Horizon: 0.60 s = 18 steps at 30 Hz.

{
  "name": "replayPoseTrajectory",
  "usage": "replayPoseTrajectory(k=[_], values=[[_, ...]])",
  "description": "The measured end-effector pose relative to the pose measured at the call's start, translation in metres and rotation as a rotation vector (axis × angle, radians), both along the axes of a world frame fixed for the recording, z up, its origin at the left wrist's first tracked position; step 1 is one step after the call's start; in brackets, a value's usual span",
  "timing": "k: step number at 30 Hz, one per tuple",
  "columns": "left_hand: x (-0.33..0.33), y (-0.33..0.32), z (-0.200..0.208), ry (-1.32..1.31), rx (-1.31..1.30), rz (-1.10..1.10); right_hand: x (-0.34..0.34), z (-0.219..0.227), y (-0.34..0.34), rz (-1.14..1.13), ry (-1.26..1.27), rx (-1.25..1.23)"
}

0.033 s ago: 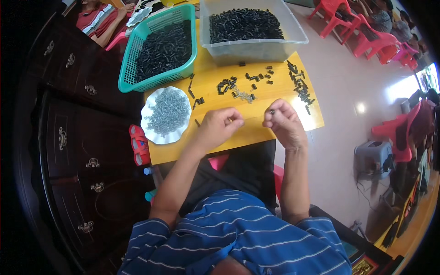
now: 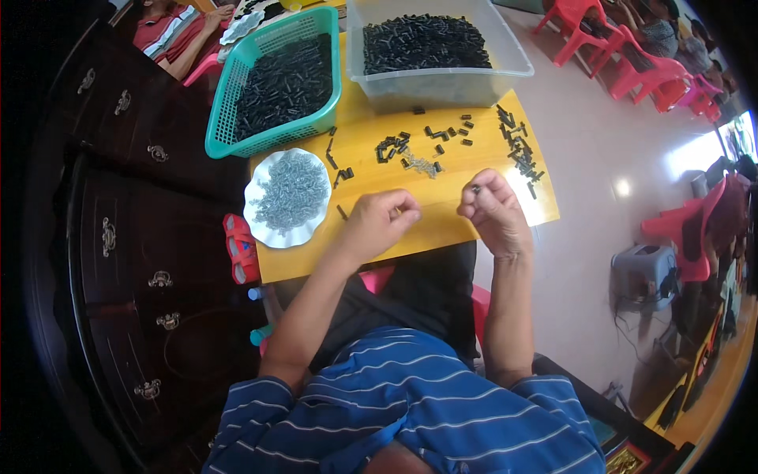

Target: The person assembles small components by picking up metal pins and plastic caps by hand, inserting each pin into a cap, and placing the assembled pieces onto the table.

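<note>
Above the near part of the yellow table, my right hand [image 2: 496, 212] pinches a small dark cylindrical piece [image 2: 477, 189] between thumb and fingers. To its left, my left hand [image 2: 384, 221] is closed, thumb against index finger; whatever sits in it is too small to make out. Just beyond the hands lies a small heap of clear pieces [image 2: 424, 167], beside a cluster of short black tubes [image 2: 390, 148]. A white scalloped plate [image 2: 257, 224] full of small clear pieces stands left of my left hand. More black tubes [image 2: 521, 152] lie along the table's right side.
A green basket [image 2: 272, 134] and a translucent tub [image 2: 438, 87], both holding many black pieces, stand at the table's far side. Dark drawers [image 2: 118, 237] line the left. Red chairs [image 2: 647, 75] and seated people are at the far right. A grey box-shaped appliance [image 2: 643, 272] stands on the floor.
Almost nothing differs. My right hand sits very slightly further right, and the whole view has shifted a little.
</note>
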State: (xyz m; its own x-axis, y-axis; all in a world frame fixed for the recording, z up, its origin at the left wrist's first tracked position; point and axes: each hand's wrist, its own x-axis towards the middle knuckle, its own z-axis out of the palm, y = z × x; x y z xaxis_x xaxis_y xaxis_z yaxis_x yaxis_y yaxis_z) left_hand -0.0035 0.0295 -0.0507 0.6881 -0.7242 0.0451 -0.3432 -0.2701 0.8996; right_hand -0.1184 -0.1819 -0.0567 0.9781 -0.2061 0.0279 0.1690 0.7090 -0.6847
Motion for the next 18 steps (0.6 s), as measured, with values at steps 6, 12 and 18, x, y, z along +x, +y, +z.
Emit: replayPoseTrajectory(k=[6, 12, 18], values=[[-0.002, 0.006, -0.024, -0.203, -0.011, 0.092, 0.002, 0.001, 0.005, -0.016, -0.023, 0.047], [0.025, 0.001, -0.021, -0.558, 0.103, 0.286, 0.004, -0.001, 0.011, 0.027, 0.035, -0.006], [0.051, -0.011, -0.029, -0.653, 0.198, 0.309, 0.006, 0.0, 0.015, 0.017, 0.082, -0.073]])
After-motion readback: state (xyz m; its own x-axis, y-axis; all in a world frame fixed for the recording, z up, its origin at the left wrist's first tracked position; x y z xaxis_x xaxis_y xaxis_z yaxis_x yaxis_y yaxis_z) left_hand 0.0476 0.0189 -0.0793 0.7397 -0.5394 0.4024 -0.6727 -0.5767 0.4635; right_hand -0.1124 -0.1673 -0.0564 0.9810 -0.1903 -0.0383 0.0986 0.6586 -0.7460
